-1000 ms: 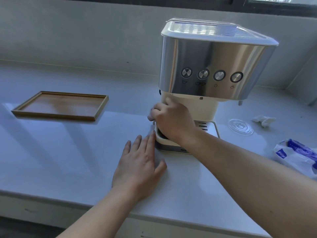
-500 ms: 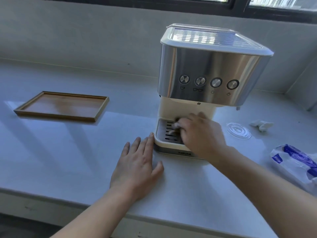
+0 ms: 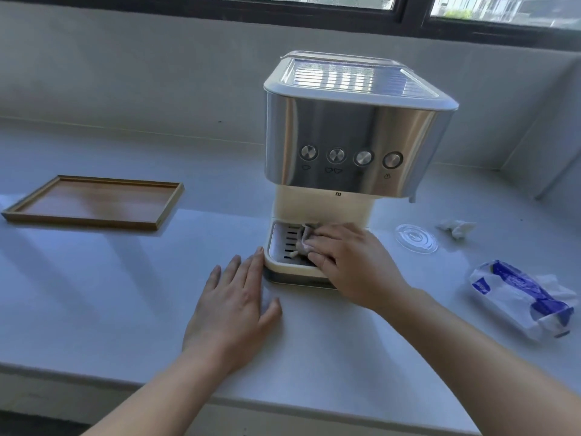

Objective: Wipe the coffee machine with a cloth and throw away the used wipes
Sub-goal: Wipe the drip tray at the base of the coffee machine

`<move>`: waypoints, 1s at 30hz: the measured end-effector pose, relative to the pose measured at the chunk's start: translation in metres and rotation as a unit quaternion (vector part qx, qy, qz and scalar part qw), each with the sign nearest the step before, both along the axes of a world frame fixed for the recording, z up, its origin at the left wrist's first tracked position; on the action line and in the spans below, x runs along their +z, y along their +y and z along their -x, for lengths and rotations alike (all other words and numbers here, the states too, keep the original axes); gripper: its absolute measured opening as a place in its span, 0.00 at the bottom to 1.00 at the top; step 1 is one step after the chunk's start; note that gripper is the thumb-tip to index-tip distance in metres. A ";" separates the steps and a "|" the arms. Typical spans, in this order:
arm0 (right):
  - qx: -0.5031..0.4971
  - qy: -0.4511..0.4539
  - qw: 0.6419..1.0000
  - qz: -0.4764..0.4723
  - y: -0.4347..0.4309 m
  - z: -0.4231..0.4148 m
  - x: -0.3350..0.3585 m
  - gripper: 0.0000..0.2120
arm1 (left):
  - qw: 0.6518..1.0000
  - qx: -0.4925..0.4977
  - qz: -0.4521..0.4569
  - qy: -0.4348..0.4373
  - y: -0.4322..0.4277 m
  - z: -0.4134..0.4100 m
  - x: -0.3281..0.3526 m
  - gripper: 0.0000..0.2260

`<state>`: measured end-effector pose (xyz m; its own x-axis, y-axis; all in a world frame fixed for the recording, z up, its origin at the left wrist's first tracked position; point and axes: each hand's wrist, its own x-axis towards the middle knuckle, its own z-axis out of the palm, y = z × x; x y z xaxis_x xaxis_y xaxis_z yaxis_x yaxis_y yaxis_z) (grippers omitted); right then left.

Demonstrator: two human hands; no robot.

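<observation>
Two hands are at work by the coffee machine. A second ago the right hand was bunched at the left front corner of the base; now it lies flatter over the drip tray, fingers pressed down on a crumpled wipe that pokes out from under them onto the slotted grate. So the wiping has moved from the rim onto the grate itself. The left hand has not budged: palm down and fingers spread on the counter, holding nothing, fingertips touching the tray's corner. One used wipe lies to the right, not yet thrown away, near the tissue pack.
</observation>
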<state>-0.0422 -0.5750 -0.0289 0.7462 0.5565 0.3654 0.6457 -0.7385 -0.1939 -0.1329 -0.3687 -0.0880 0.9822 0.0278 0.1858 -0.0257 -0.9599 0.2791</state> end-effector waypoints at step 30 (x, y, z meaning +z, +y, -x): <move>0.009 -0.137 0.987 -0.082 -0.017 0.042 -0.029 0.07 | 1.000 0.007 -0.010 0.021 0.001 -0.004 -0.003 0.35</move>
<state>-0.0843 -0.5919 -0.0579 0.5971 0.4852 0.6388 0.7035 -0.6994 -0.1265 -0.1292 -0.3681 -0.0912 0.9888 0.0380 0.1443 -0.0010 -0.9652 0.2613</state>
